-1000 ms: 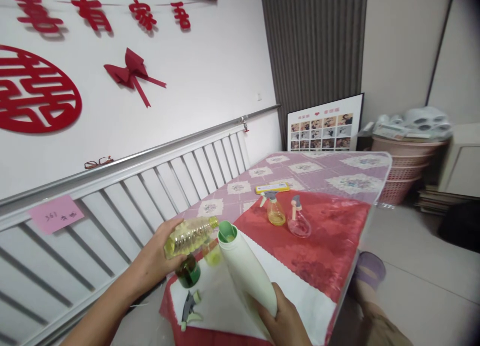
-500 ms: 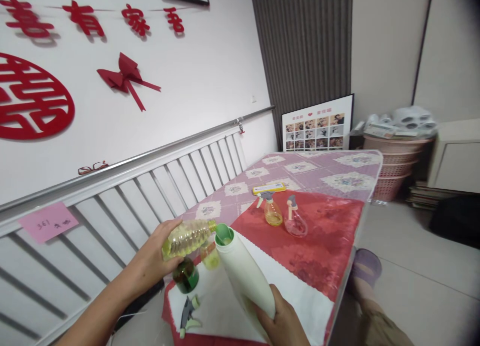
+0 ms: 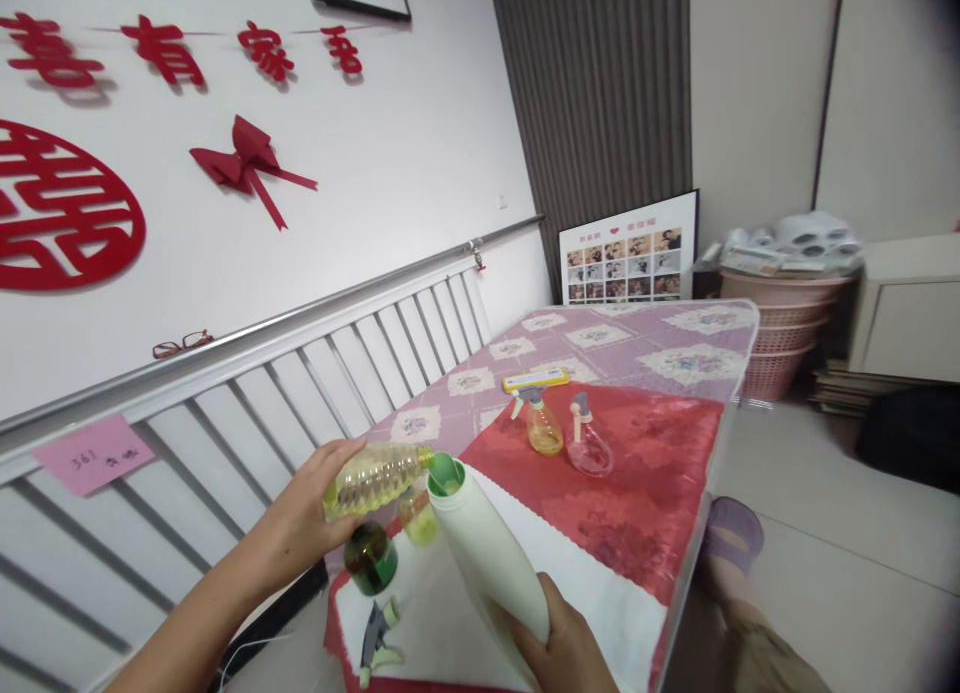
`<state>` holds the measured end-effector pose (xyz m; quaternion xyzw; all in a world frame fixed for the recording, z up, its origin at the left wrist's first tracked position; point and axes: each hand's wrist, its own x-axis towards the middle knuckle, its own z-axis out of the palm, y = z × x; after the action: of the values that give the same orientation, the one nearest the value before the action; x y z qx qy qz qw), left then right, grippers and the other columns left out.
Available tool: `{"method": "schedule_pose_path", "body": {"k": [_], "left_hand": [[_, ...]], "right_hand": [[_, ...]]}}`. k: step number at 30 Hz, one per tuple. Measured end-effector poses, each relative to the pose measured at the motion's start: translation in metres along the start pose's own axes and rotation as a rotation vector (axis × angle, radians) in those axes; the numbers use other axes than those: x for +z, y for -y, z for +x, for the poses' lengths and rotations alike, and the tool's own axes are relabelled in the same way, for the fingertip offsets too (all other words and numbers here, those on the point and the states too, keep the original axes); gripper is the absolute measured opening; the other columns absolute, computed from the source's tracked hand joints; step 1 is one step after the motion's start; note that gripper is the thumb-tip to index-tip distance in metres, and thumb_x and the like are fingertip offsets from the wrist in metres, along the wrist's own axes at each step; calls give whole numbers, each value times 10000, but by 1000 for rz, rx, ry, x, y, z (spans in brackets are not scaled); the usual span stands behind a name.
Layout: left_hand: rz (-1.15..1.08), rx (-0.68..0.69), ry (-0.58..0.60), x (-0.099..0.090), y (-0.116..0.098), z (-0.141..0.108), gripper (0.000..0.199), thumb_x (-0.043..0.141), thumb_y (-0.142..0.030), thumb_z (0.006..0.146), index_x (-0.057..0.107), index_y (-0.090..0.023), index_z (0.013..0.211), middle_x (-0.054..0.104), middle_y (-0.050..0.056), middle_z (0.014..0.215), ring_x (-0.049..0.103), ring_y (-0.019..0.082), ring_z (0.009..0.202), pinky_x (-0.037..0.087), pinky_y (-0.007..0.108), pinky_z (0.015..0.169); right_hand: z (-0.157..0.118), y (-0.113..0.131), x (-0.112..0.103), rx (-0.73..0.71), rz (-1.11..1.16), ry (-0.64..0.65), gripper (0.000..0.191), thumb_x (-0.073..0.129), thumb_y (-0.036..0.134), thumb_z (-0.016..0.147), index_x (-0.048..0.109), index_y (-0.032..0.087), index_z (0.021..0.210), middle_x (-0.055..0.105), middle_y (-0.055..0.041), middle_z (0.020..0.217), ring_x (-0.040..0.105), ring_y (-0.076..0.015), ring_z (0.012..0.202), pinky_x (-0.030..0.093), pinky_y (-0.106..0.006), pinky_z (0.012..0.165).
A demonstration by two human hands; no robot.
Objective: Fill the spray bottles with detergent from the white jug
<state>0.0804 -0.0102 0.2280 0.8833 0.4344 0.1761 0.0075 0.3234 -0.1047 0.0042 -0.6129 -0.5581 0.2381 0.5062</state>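
Observation:
My left hand is wrapped round a ribbed clear yellow-green bottle, tipped so its neck meets the mouth of a pale green-white bottle. A thin stream of liquid shows inside that open mouth. Around the lower part of the pale bottle, which leans toward the left, my right hand is closed. Below the tipped bottle stand a dark green-brown bottle and a small clear bottle with yellowish liquid. A grey and green spray trigger head lies on the white cloth.
On the red cloth stand a yellow spray bottle and a pink spray bottle. A yellow flat box lies behind them. White railing borders the table's left. Someone's purple slipper shows at right, near pink baskets.
The view has shifted slightly. Both hands hold nearly the same positions, with the ribbed bottle still tipped at the pale bottle's mouth.

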Motion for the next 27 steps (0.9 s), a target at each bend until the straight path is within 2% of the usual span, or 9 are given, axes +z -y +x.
{"method": "schedule_pose_path", "body": {"k": [6, 15, 27], "left_hand": [[14, 23, -9, -5, -5, 3, 659, 573, -197, 735, 368, -293, 1354, 469, 68, 1340, 474, 272, 1235, 429, 452, 1034], [35, 25, -13, -7, -6, 4, 690, 568, -195, 737, 351, -315, 1381, 472, 56, 1338, 484, 268, 1225, 433, 440, 1027], [58, 53, -16, -11, -7, 7, 665, 568, -218, 728, 384, -306, 1360, 494, 62, 1314, 521, 265, 1167, 462, 422, 983]], "right_hand": [[1, -1, 2, -21, 27, -42, 131, 537, 372, 775, 575, 251, 810, 714, -20, 705, 676, -233, 632, 511, -307, 574], [0, 0, -1, -23, 26, -31, 125, 526, 309, 755, 574, 241, 848, 719, -19, 719, 681, -228, 646, 515, -296, 591], [0, -2, 3, -41, 29, -66, 101, 543, 352, 758, 573, 267, 803, 703, 9, 677, 677, -220, 608, 523, -305, 552]]}}
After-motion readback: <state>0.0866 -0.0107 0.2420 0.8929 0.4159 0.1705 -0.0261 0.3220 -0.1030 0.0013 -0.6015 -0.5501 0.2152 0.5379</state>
